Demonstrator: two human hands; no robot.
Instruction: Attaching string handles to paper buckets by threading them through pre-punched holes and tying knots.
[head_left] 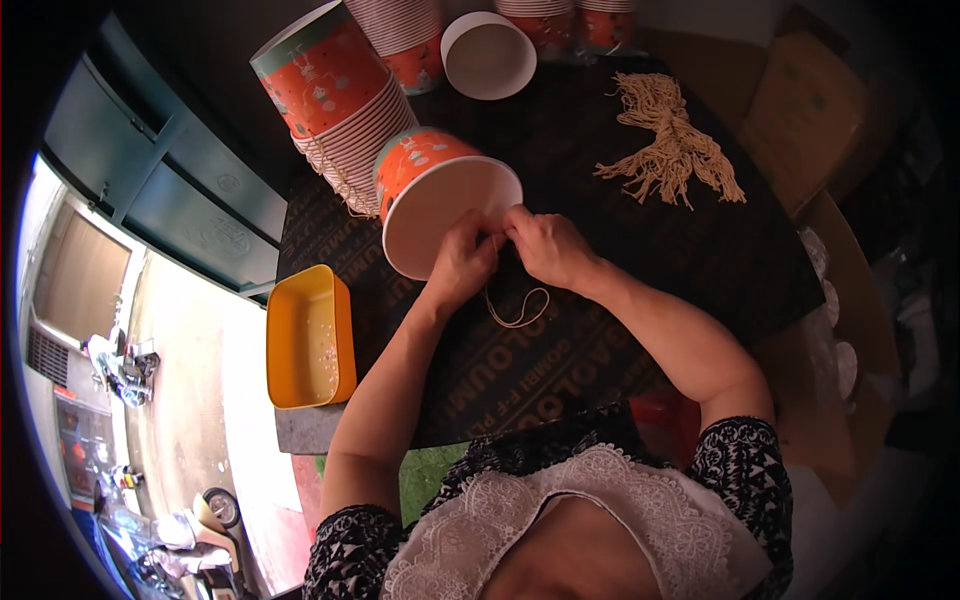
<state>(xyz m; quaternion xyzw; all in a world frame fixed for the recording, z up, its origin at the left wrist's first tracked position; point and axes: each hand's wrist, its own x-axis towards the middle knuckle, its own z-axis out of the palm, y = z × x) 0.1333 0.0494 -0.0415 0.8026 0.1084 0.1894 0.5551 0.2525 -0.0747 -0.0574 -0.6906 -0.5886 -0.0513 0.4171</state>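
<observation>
A large orange paper bucket (430, 225) lies tilted on the table, its white open mouth facing me. Both my hands are at the rim on its right side. My left hand (465, 262) is closed in a pinch just inside the mouth, on a thin cream cord (520, 322) whose loop hangs below the fingers. My right hand (545, 248) pinches at the rim beside it, its fingertips close to the left ones. Whether the right fingers grip cord, rim or both is hidden.
Behind the bucket leans a tall stack of nested orange buckets (325, 80), with cords dangling from it. A single bucket (488, 58) and more stacks stand at the far edge. A bundle of cream cords (675, 140) lies far right; a yellow tray (310, 340) sits left.
</observation>
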